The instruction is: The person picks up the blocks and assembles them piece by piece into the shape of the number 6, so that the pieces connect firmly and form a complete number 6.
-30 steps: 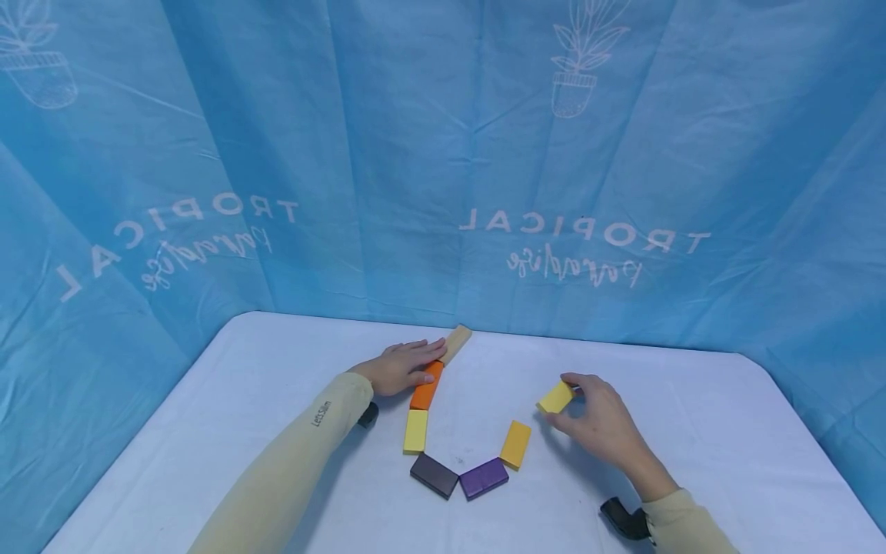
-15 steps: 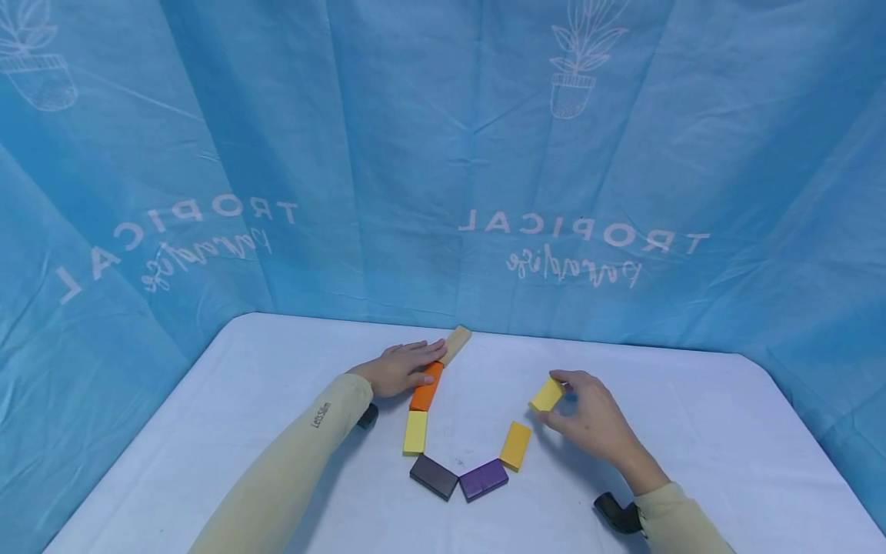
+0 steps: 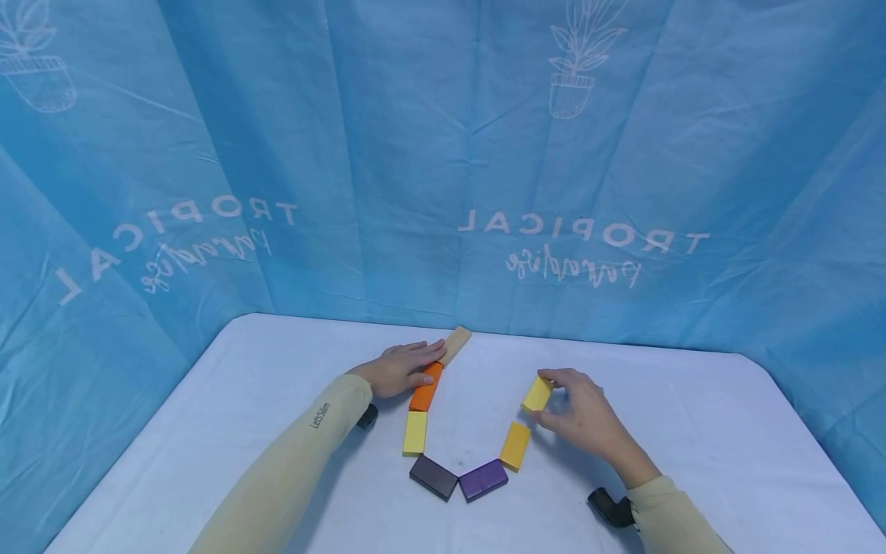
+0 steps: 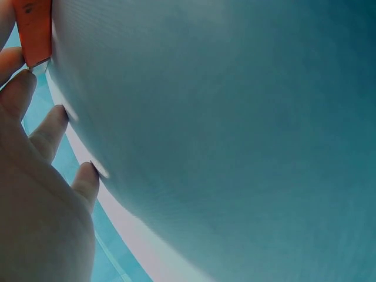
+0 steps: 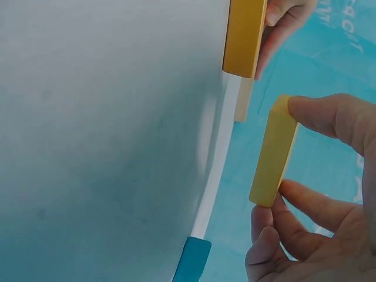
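Observation:
With thumb and fingers my right hand pinches a light yellow block by its ends. In the right wrist view that yellow block appears raised off the table. Just below it in the head view lies an amber block. My left hand lies with extended fingers at the joint between an orange block and a pale wooden block, partly covering both. The row curves on through another light yellow block, a dark grey block and a purple block.
A teal block stands on the table near my right hand in the right wrist view; the hand hides it in the head view. White cloth covers the table, and a blue printed curtain hangs behind it.
My right hand has carried the light yellow block left and slightly toward the back, closer to the amber block's far end. The left hand and the laid blocks keep their places.

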The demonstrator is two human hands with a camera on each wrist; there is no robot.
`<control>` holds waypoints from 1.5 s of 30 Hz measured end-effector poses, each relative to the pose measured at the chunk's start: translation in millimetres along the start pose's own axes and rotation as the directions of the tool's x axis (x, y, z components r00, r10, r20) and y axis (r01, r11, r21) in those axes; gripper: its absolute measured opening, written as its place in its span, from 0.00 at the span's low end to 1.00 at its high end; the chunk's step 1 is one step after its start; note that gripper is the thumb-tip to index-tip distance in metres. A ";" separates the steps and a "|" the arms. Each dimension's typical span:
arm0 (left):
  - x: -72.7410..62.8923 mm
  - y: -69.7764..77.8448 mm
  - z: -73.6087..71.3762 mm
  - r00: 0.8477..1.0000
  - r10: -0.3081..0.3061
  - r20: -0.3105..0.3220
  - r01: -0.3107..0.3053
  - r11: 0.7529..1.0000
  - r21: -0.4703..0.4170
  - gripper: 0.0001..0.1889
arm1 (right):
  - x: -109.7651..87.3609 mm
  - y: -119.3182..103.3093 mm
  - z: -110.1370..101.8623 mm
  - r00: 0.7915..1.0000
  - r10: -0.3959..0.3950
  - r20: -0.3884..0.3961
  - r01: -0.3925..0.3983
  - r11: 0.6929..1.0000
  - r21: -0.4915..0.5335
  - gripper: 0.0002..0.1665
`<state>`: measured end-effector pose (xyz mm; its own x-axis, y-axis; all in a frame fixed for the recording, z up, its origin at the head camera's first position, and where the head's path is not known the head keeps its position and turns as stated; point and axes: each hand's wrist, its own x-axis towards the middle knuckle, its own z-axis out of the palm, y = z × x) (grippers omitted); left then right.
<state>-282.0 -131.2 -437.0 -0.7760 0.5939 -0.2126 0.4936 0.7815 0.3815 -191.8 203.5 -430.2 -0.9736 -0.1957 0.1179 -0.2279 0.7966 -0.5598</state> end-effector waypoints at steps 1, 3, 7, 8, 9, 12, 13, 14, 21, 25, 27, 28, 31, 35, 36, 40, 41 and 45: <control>0.0 0.0 0.1 1.000 0.000 -0.001 0.000 1.000 0.000 0.33 | 0.2 -0.1 0.5 1.000 -0.006 0.004 0.006 1.000 0.003 0.39; -0.3 0.2 -0.2 1.000 0.002 0.000 -0.002 1.000 -0.001 0.33 | 1.1 -0.3 1.8 1.000 -0.015 0.010 0.014 1.000 0.007 0.39; -0.1 -0.2 0.0 1.000 0.002 0.001 -0.002 1.000 -0.005 0.33 | 3.6 -1.3 4.0 1.000 -0.023 0.017 0.023 1.000 0.009 0.38; 0.1 -0.5 0.0 1.000 0.002 0.002 -0.002 1.000 -0.005 0.33 | 4.3 -1.5 4.3 1.000 -0.025 0.019 0.025 1.000 0.009 0.38; 0.4 -0.9 0.3 1.000 0.002 0.001 -0.002 1.000 -0.005 0.33 | 5.0 -1.8 4.5 0.999 -0.026 0.022 0.025 1.000 0.010 0.38; 1.0 -1.5 0.8 1.000 -0.005 0.003 0.005 1.000 -0.001 0.33 | 6.2 -3.1 4.3 0.999 -0.034 0.031 0.034 0.999 0.003 0.37; 1.2 -1.7 0.9 1.000 -0.008 0.004 0.008 1.000 -0.001 0.33 | 6.5 -3.5 4.3 0.999 -0.036 0.036 0.036 0.999 0.001 0.37; 1.4 -1.7 0.8 1.000 -0.010 0.007 0.010 1.000 0.000 0.33 | 6.8 -3.9 4.3 0.998 -0.038 0.041 0.038 0.999 -0.001 0.37; 1.9 -1.8 0.6 1.000 -0.010 0.007 0.010 1.000 0.002 0.34 | 9.3 -3.7 5.6 0.995 -0.069 0.068 0.071 0.997 -0.031 0.36; 1.8 -1.5 0.4 1.000 -0.007 0.010 0.007 1.000 0.004 0.34 | 11.8 -4.2 6.1 0.993 -0.074 0.088 0.078 0.996 -0.046 0.36; 1.4 -1.2 0.3 1.000 -0.002 0.008 0.002 1.000 0.000 0.34 | 12.7 -4.5 6.5 0.992 -0.073 0.102 0.078 0.996 -0.048 0.36; 1.3 -0.9 0.1 1.000 -0.002 0.009 0.002 1.000 -0.001 0.34 | 13.1 -4.6 6.6 0.992 -0.074 0.107 0.080 0.996 -0.050 0.36; 0.8 -0.3 -0.3 1.000 -0.002 0.009 0.002 1.000 0.000 0.34 | 13.8 -4.4 7.3 0.990 -0.076 0.123 0.083 0.995 -0.059 0.36; 0.9 0.1 -0.5 1.000 -0.002 0.006 0.002 1.000 0.003 0.33 | 14.2 -4.3 7.8 0.987 -0.080 0.140 0.092 0.993 -0.076 0.36; 0.9 0.3 -0.6 1.000 -0.003 0.006 0.003 1.000 0.003 0.33 | 14.3 -4.4 7.8 0.986 -0.081 0.144 0.093 0.993 -0.078 0.36; 0.7 0.8 -0.7 1.000 -0.007 0.006 0.007 1.000 0.001 0.33 | 14.9 -4.6 7.4 0.983 -0.089 0.161 0.104 0.991 -0.087 0.36; 0.5 1.0 -0.7 1.000 -0.007 0.007 0.007 1.000 0.001 0.33 | 15.0 -4.8 7.2 0.982 -0.090 0.165 0.106 0.990 -0.090 0.36; 0.7 0.1 -0.3 1.000 -0.006 0.005 0.006 1.000 0.000 0.33 | 15.9 -4.8 7.2 0.978 -0.100 0.181 0.117 0.989 -0.089 0.35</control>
<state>-282.6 -130.8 -436.9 -0.7771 0.5901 -0.2190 0.4890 0.7851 0.3801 -206.0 192.4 -431.6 -0.9270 -0.3743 0.0230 -0.3410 0.8157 -0.4673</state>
